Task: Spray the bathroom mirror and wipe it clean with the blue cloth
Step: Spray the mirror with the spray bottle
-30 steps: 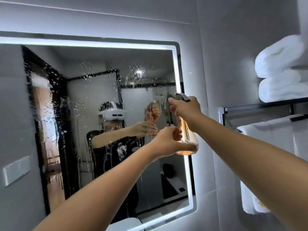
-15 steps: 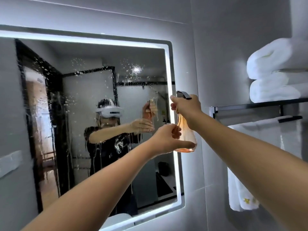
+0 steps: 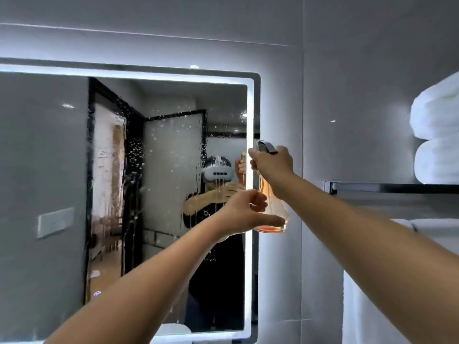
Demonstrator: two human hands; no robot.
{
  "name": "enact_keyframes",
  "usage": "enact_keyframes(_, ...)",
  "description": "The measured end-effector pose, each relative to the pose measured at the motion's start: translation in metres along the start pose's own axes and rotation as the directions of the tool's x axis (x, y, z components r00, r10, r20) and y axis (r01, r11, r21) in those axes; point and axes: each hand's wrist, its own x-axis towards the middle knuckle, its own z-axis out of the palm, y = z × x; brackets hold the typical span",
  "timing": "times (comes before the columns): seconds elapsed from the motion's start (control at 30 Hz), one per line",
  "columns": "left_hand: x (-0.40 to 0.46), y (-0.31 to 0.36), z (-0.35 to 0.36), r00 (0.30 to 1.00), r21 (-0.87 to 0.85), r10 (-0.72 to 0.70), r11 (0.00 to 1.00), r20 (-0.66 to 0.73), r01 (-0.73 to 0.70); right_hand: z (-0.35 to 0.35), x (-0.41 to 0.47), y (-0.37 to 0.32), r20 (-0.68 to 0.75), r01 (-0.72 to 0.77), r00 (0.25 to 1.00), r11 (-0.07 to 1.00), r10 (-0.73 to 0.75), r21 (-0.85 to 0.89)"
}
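The right hand point(image 3: 272, 165) held its grip curled round the neck of the spray bottle point(image 3: 273, 212) at the mirror's point(image 3: 161, 194) three o'clock edge; the left hand point(image 3: 244, 212) cupped the bottle's base, thumb beneath; droplets streaked the glass.

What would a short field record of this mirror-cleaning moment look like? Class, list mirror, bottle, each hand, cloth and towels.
mirror: lit edge, wet with droplets and runs
bottle: clear, a little orange liquid at the bottom, held up by the mirror's right edge
right hand: grips the bottle's neck at the sprayer
left hand: supports the bottle's base
cloth: not in view
towels: white, rolled on the right shelf
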Motion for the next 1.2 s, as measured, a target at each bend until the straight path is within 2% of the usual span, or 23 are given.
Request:
enact_keyframes(0.1, -0.002, 0.003, 0.004, 0.999, 0.039, -0.013, 0.999, -0.029, 0.015, 0.001, 0.001, 0.003, 0.014, 0.016, 1.0, 1.0, -0.016, -0.024)
enact_keyframes(0.3, -0.006, 0.004, 0.011, 0.998, 0.072, -0.022, 0.997, -0.05, 0.025, -0.001, -0.002, 0.008, -0.084, -0.009, 0.996, 1.0, 0.01, 0.012)
enact_keyframes(0.4, -0.007, 0.005, 0.013, 0.998, 0.065, -0.035, 0.997, -0.051, 0.038, -0.003, -0.002, 0.012, -0.049, -0.005, 0.999, 1.0, 0.006, 0.016)
enact_keyframes(0.8, -0.036, -0.014, 0.026, 0.99, 0.093, -0.124, 0.989, 0.063, 0.117, -0.005, -0.031, 0.042, 0.05, -0.111, 0.993, 0.994, 0.11, 0.016)
enact_keyframes(1.07, -0.052, -0.035, 0.029, 0.985, 0.082, -0.145, 0.987, 0.092, 0.137, 0.009, -0.049, 0.059, 0.055, -0.168, 0.984, 0.986, 0.167, 0.01)
enact_keyframes(1.2, -0.054, -0.044, 0.031, 0.985, 0.06, -0.143, 0.989, 0.1, 0.137, 0.014, -0.055, 0.063, 0.01, -0.16, 0.987, 0.987, 0.159, 0.003)
